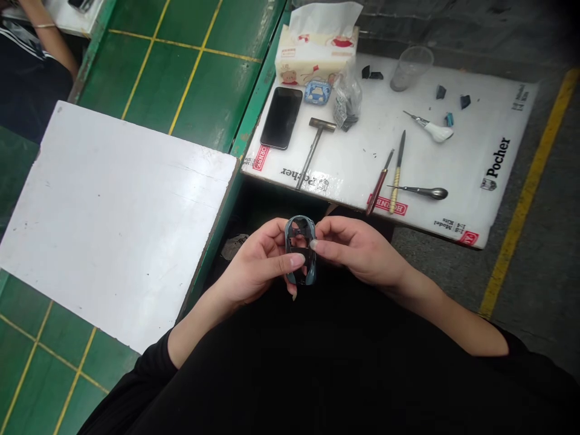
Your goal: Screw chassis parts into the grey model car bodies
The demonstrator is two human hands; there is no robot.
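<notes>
1. Where the green desk (199, 78) with its yellow grid lines fills the left of the view, a large white board (113, 223) lies across it, and a co-worker's forearm (48, 36) shows in the top left corner.
2. Straight ahead, a white Pocher mat (453, 163) carries a tissue box (317, 51), a smartphone (281, 118), a small hammer (315, 151), a plastic cup (411, 68) and a bag of dark parts (347, 99).
3. Nearest the hands on that mat lies a spoon-ended metal tool (430, 193).
4. Below the mat's edge, the left hand (256, 266) and right hand (357, 248) come together from black sleeves (154, 356), forearms angled inward.
5. Between them, the left fingers (285, 261) and right fingers (324, 231) grip the sides of a grey-blue model car body (299, 251), held in the air.
</notes>
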